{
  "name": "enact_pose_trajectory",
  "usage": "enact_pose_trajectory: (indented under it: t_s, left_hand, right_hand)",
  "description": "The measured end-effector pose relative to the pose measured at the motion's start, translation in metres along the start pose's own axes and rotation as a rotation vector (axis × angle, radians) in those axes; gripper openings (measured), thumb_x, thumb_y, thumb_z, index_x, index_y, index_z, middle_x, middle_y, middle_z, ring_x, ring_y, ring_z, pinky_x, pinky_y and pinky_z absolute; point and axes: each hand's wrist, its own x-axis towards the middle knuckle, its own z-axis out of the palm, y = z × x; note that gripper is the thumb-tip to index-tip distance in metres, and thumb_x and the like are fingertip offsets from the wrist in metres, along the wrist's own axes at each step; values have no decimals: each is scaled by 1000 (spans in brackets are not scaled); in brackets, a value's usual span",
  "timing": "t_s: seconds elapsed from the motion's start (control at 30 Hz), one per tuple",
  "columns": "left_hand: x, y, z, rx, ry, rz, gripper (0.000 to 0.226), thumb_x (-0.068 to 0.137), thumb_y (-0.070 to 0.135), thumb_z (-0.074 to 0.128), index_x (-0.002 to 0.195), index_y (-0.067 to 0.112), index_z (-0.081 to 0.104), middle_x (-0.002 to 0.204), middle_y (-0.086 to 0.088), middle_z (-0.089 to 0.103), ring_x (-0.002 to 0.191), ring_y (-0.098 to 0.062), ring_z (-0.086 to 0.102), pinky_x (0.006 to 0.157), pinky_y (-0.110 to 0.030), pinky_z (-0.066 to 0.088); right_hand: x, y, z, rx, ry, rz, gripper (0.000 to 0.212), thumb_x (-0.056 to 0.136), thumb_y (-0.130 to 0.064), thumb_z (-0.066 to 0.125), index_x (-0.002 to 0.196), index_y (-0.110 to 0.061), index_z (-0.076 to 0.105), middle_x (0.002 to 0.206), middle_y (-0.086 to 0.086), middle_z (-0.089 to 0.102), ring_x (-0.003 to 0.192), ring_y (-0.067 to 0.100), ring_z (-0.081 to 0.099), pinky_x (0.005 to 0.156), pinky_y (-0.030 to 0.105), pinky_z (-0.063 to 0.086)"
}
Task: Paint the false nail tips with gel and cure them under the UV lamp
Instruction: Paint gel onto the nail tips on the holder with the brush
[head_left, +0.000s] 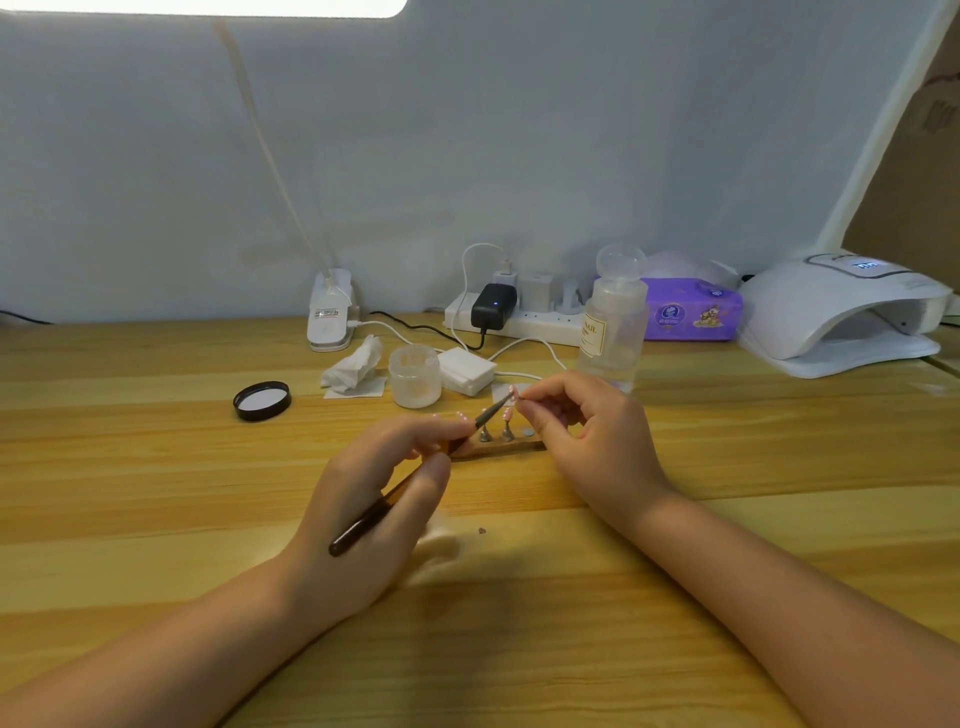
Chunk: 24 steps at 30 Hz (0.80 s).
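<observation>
Two bare hands work over a wooden nail-tip stand (498, 448) on a wood desk (156, 467). Left hand (374, 499) grips a dark nail brush (410, 486) w/ thumb & fingers, bristle end angled up to a pink false nail tip (513, 396) that the right hand (587, 431) pinches betw. thumb & forefinger, just above the stand. Behind the stand: frosted jar (414, 375), its black lid (262, 400) to the left, clear pump bottle (613, 322) to the right, & the white UV lamp (841, 312) well apart at far right.
</observation>
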Motion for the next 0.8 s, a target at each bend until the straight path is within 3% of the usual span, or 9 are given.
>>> enact_pose_trajectory:
  t_s: [0.2, 0.33, 0.53, 0.8]
  left_hand:
    - [2, -1, 2, -2, -29, 27, 33, 94, 28, 49, 123, 19, 62, 116, 7, 69, 112, -10, 62, 93, -25, 48]
    - [-1, -1, 0, -17, -11, 0, 31, 92, 28, 48, 114, 19, 68, 106, 8, 72, 105, -12, 65, 89, -22, 46]
    - [2, 0, 2, -29, 38, 0, 34, 93, 30, 49, 123, 19, 61, 113, 4, 71, 106, -15, 66, 89, -29, 51]
    - [0, 0, 0, -33, 37, 1, 30, 92, 28, 50, 115, 21, 67, 109, 11, 72, 108, -8, 65, 92, -19, 46]
  right_hand:
    - [0, 0, 0, -2, 1, -5, 8, 83, -4, 69, 91, -8, 71, 79, 0, 67, 76, 7, 58, 64, 14, 48]
    - [0, 0, 1, 26, 9, 11, 8, 84, -5, 68, 91, -9, 71, 79, 2, 67, 74, 8, 59, 64, 16, 49]
    - [0, -1, 0, 28, -5, 14, 8, 85, -5, 68, 92, -7, 71, 81, 4, 69, 74, 10, 60, 66, 20, 50]
    - [-1, -3, 0, 58, 0, 38, 8, 85, -5, 68, 92, -7, 71, 79, 3, 68, 74, 10, 59, 65, 20, 50]
